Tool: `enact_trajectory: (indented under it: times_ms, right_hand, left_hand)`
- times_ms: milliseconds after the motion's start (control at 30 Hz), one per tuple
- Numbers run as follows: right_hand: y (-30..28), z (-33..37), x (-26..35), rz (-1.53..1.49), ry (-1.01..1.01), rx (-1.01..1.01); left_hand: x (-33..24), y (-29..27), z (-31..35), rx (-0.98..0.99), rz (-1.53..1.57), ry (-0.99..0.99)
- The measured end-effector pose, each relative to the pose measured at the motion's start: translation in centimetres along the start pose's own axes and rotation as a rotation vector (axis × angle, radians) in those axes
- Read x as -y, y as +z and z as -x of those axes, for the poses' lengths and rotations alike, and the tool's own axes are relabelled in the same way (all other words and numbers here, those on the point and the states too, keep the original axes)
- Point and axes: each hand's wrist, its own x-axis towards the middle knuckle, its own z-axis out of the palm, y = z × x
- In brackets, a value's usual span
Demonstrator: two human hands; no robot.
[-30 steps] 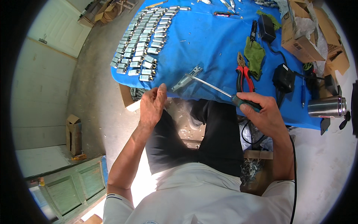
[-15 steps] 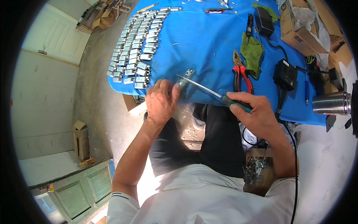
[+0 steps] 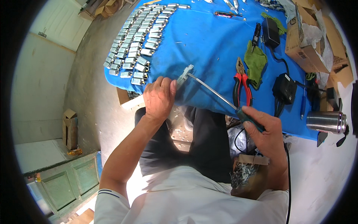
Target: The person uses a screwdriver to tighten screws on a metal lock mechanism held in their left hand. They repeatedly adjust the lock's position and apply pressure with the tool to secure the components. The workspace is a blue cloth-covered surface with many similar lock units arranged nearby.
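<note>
My left hand (image 3: pixel 160 96) is closed on a small, long, pale grey part (image 3: pixel 183 76) at the table's near edge. The part's far end sticks out past my thumb, tilted up to the right; the near end is hidden in my fingers. In my right hand (image 3: pixel 263 128) is a screwdriver (image 3: pixel 216 96), its dark green handle in my grip. The long steel shaft points up and left, and the tip is at the right side of the part's far end. Whether it touches, I cannot tell.
Rows of small metal-cased parts (image 3: pixel 134 41) lie at the table's left. Red-handled pliers (image 3: pixel 242 84), a green cloth (image 3: pixel 255 63), a black power adapter (image 3: pixel 285 89), a steel cup (image 3: pixel 326 122) and a cardboard box (image 3: pixel 307 56) stand to the right. A black cable hangs beside my right arm.
The screwdriver, which crossed over the part, has drawn back to the right, its tip now beside the far end. My right hand has moved down and right. The whole view has shifted slightly.
</note>
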Motion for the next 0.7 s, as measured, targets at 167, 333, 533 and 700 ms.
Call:
enact_trajectory:
  times_ms: [167, 333, 533, 700]
  right_hand:
    - [0.7, -0.1, -0.3, 0.073, -0.041, 0.034]
    - [1.1, -0.3, -1.0, 0.170, -0.135, 0.006]
    - [1.5, -1.0, -0.5, 0.311, -0.236, 0.056]
    - [1.1, -1.3, 0.5, 0.335, -0.226, 0.027]
  left_hand:
    - [-0.1, 0.1, 0.0, -0.013, 0.000, -0.006]
    - [-0.1, 0.1, 0.1, 0.002, 0.007, -0.021]
    - [-0.3, 0.0, -0.3, 0.014, 0.007, -0.022]
    - [-0.1, 0.1, -0.3, 0.004, 0.007, -0.012]
